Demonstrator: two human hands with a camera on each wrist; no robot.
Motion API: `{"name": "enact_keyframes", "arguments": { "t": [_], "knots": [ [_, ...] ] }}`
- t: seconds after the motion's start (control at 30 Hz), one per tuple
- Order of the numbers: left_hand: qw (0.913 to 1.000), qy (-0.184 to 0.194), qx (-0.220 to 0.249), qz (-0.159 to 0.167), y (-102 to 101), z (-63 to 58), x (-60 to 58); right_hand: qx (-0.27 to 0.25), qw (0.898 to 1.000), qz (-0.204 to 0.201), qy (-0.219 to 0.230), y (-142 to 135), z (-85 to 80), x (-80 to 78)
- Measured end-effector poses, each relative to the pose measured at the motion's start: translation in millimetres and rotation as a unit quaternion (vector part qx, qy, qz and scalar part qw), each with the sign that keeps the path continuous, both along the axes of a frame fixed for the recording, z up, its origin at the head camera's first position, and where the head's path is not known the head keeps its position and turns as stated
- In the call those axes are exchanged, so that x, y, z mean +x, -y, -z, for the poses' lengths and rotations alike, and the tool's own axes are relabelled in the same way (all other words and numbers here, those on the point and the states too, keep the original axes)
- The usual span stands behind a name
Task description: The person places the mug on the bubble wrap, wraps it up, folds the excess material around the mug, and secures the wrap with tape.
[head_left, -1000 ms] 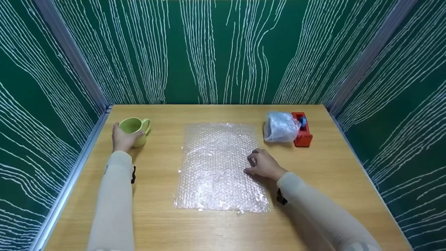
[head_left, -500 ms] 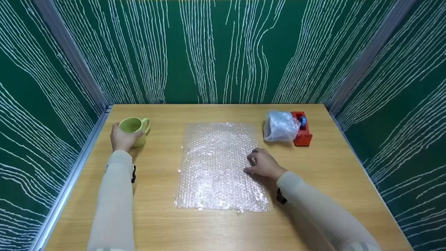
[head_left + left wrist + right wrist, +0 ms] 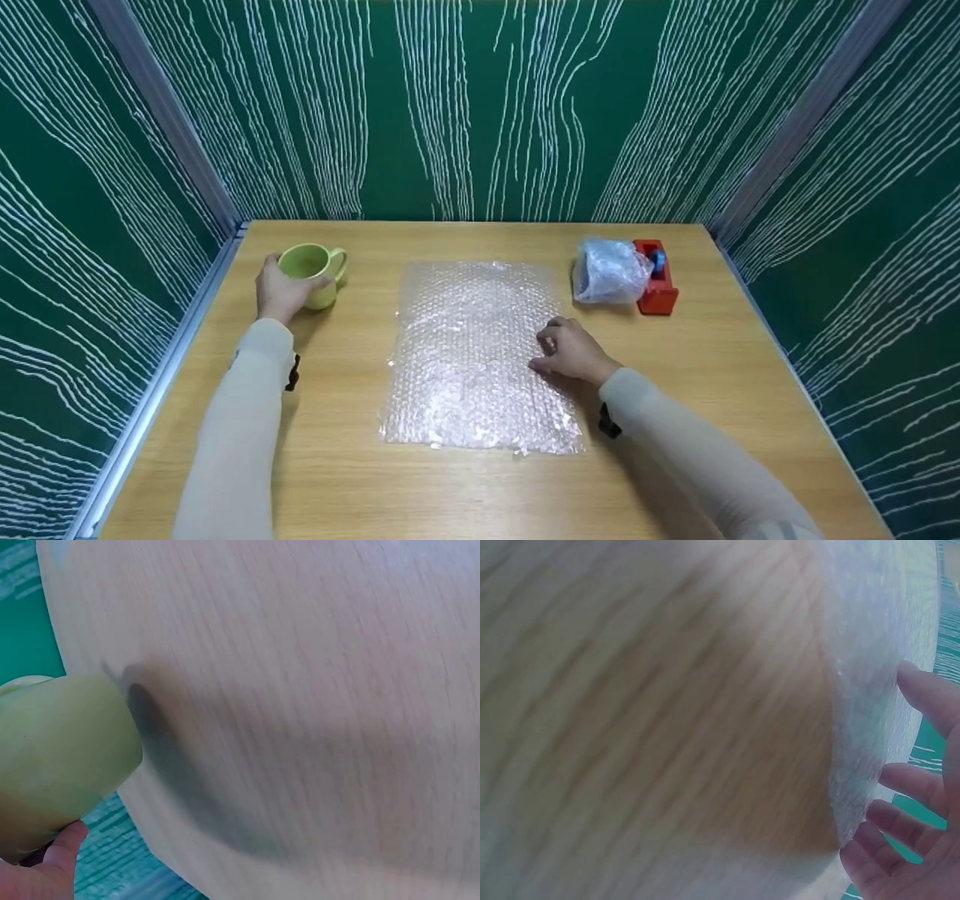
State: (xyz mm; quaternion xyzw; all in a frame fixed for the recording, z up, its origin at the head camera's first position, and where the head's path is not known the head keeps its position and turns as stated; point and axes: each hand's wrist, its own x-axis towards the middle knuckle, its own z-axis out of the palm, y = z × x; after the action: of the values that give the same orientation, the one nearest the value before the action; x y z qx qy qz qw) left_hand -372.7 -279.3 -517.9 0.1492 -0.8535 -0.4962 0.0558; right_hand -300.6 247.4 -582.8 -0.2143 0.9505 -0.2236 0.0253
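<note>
On the left, my left hand [image 3: 283, 291] grips a yellow-green mug [image 3: 321, 296] round its body, thumb toward the front. The mug's handle points right, away from the palm. In the left wrist view the mug [image 3: 67, 742] has a dark shadow beside its base; whether it touches the table is hard to tell. A sheet of clear bubble wrap [image 3: 472, 360] lies flat at the middle. At its right edge is my right hand [image 3: 574, 351], fingers loosely bent. The right wrist view has those fingers [image 3: 911, 784] spread along the edge of the bubble wrap [image 3: 862, 727], pinching nothing visible.
A bubble-wrapped bundle [image 3: 611, 271] lies at the back right, against a red tape dispenser [image 3: 658, 300] with a blue roll [image 3: 658, 261]. The wooden table [image 3: 465, 495] is bordered by green walls [image 3: 525, 112] with white streaks and by metal posts.
My left hand has moved a little right with the mug. The right hand stays at the bubble wrap's edge. The whole head view has shifted slightly.
</note>
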Motion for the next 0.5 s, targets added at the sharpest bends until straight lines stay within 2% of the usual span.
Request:
{"name": "enact_keyframes", "arguments": {
  "t": [0.2,0.5],
  "knots": [
    [0.9993,-0.01,-0.008,0.036,-19,-8.1,3.3,-0.001,1.0,0.002,0.0,-1,-0.9,-0.5],
    [0.9936,-0.044,-0.021,0.102,-54,-13.7,14.9,0.006,1.0,0.003,0.008,1,-2.8,0.5]
  ]
}}
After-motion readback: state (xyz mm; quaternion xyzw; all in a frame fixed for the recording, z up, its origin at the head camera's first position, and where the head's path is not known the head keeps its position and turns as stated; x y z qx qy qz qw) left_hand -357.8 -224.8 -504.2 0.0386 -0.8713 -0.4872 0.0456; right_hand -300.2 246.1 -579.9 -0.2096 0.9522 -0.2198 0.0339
